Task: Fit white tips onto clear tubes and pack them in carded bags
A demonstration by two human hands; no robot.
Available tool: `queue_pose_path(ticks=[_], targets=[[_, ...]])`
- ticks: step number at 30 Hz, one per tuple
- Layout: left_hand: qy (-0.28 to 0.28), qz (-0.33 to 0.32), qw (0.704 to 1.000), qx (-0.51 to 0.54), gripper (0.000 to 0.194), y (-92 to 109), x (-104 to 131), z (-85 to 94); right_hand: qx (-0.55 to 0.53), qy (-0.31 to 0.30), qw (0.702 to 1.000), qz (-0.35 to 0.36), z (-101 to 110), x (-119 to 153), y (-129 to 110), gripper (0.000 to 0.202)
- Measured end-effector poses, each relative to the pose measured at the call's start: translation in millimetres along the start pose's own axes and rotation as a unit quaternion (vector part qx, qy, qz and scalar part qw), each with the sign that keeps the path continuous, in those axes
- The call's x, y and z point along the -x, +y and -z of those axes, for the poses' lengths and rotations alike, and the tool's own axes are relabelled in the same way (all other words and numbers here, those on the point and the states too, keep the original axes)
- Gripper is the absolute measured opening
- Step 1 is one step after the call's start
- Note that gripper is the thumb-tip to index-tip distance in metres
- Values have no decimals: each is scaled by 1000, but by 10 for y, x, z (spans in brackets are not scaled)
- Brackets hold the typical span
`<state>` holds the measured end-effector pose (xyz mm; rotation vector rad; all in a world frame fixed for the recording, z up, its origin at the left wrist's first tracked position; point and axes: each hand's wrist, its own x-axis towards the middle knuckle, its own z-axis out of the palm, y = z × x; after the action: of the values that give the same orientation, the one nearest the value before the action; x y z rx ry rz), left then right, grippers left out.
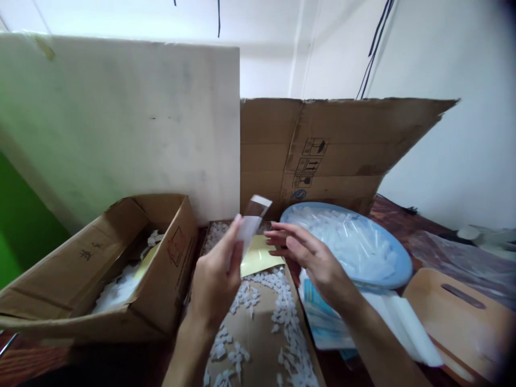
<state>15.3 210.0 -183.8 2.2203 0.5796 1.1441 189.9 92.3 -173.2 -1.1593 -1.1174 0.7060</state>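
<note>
My left hand (217, 271) is closed around a small clear plastic packet (250, 221), tilted, with a whitish lower part and a pale top edge. Its exact kind I cannot make out. To the right of it, my right hand (312, 258) has its fingers apart and holds nothing. Below both hands lies a shallow cardboard tray (258, 312) with many small white plastic pieces (290, 317) scattered along its sides. A yellow sheet (260, 255) rests across the tray's far part, partly behind my hands.
At left stands an open cardboard box (169, 269) with white pieces inside. A blue basin (397, 258) of clear plastic packets stands at right, with a blue-white package (322, 322) and a tan plastic stool (455, 306) nearby. Upright cardboard (338, 145) stands behind.
</note>
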Motion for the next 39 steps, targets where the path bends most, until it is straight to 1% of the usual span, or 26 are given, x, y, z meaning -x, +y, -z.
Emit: queue_pose_path(ticks=[1,2,3,4,5,6,7,10,12,14,17,21,23,24,26,29,31,33,35,37,39], targets=[[-3,-70,996,-61,50,40,12,-37,1,-7,1000,1,-45,-7,17,44],[-12,-132,985,-111,47,85,24,-73,9,2,1000,2,-82,-18,43,47],[-23,-178,973,-145,43,129,35,-107,24,26,999,-2,-107,-34,79,46],[-29,-204,965,-162,38,168,45,-140,41,60,997,-10,-117,-54,123,44],[-26,-212,963,-165,32,195,51,-170,60,91,994,-20,-113,-75,172,41],[-20,-209,965,-157,27,209,53,-197,78,110,990,-30,-99,-96,219,39],[-11,-201,969,-144,24,208,53,-220,96,111,988,-40,-81,-114,260,37],[17,-165,980,-113,23,135,43,-258,147,51,987,-35,-49,-135,305,30],[22,-142,984,-103,24,66,37,-256,171,4,985,-16,-71,-116,268,27],[18,-137,985,-107,21,13,35,-238,194,-33,980,-5,-120,-78,204,25],[9,-166,977,-135,12,-25,39,-200,250,-57,966,1,-191,-20,116,24],[-19,-218,954,-203,15,-48,61,-169,318,-76,945,21,-236,11,91,27],[-33,-226,947,-226,17,-69,71,-157,334,-85,938,32,-249,16,104,27],[-33,-222,948,-226,17,-81,73,-148,338,-87,936,36,-255,17,108,28],[-24,-200,960,-193,15,-96,68,-121,339,-90,936,39,-267,20,100,28],[-6,-149,984,-97,11,-66,41,-67,319,-99,942,38,-277,24,49,27],[-5,-101,994,-37,11,-5,20,-38,297,-103,948,38,-271,25,3,25],[-10,-33,999,13,10,63,2,-15,273,-109,955,37,-251,27,-35,24],[0,50,997,62,10,104,-11,17,264,-109,958,32,-217,32,-61,25],[16,128,984,122,13,104,-20,83,266,-97,959,20,-175,40,-78,25],[25,179,969,166,17,88,-27,190,260,-79,962,10,-136,48,-95,25]])
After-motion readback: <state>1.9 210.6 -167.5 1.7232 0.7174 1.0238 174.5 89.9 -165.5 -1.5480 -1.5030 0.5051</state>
